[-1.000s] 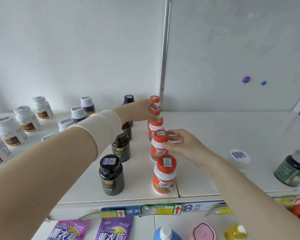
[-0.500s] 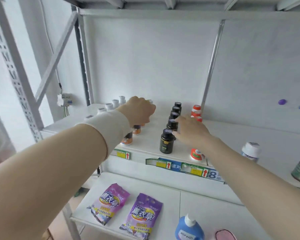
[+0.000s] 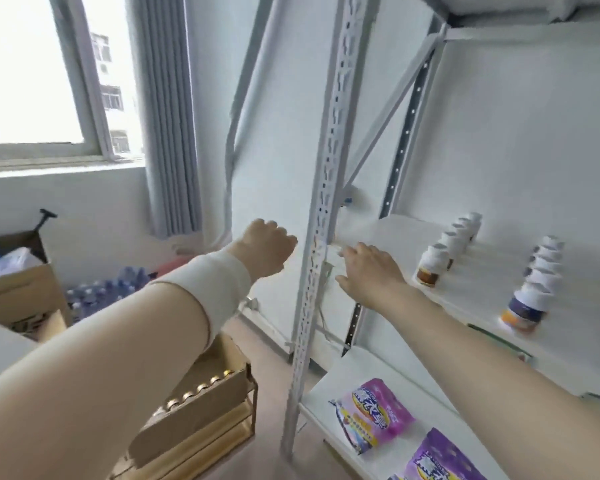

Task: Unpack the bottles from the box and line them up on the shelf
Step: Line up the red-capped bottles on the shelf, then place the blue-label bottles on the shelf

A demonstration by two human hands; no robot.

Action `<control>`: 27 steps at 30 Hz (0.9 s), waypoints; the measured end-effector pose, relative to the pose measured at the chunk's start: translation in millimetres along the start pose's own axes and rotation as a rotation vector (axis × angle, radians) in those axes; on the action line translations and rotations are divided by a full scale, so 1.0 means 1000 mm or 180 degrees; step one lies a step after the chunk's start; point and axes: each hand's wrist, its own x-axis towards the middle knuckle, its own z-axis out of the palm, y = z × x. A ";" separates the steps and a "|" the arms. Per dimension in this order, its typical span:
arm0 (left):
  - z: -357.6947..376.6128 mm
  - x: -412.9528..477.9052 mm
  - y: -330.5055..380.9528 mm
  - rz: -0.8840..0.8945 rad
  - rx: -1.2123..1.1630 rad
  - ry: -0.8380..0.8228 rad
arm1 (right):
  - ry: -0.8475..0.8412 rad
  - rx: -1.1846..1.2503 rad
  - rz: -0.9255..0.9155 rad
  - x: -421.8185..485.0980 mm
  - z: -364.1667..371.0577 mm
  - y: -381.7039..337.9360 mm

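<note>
On the floor at lower left, what is shown?
— A box (image 3: pixel 191 424), flaps open, below the left forearm. A row of gold caps (image 3: pixel 201 388) shows inside it.

Where are the unpacked bottles?
— Upright on the shelf (image 3: pixel 482 289), in two rows running front to back. The white bottles (image 3: pixel 445 249) stand nearer the post (image 3: pixel 321 209). The second row (image 3: pixel 539 271) stands to their right, and its front bottle is labelled blue and orange. Blur hides the print.

How does the left grip stand?
— The left grip (image 3: pixel 269 249), beyond a white wristband (image 3: pixel 215 285), hangs in the air left of the post. It is clenched, the fingers folded under, with nothing seen in it.

And the right grip?
— The right grip (image 3: pixel 371 271) is released, its fingers (image 3: pixel 347 252) stretched toward the post over the shelf's front left corner. It holds nothing and lies apart from the nearest bottle. Whether it touches the shelf cannot be told.

What else appears?
— Two purple bags (image 3: pixel 371 414) lie on the lower shelf (image 3: pixel 329 382). A second box (image 3: pixel 18 296) and a water pack (image 3: pixel 101 289) sit under the window (image 3: pixel 32 71), beside the curtain (image 3: pixel 170 116).
</note>
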 end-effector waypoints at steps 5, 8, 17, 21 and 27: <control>0.122 -0.038 -0.097 -0.0374 -0.0167 -0.0530 | -0.0348 0.0050 -0.0539 0.083 0.062 -0.127; 0.193 -0.060 -0.127 -0.0539 -0.0401 -0.0856 | -0.0625 0.0019 -0.0813 0.115 0.107 -0.187; 0.396 -0.082 -0.150 -0.0923 -0.1226 -0.1978 | -0.1653 -0.0034 -0.1481 0.190 0.269 -0.289; 0.485 -0.083 -0.140 -0.1183 -0.1680 -0.2433 | -0.2207 0.0031 -0.1759 0.227 0.359 -0.320; 0.589 -0.091 -0.105 -0.1433 -0.2370 -0.3357 | -0.3194 0.0108 -0.1864 0.247 0.472 -0.348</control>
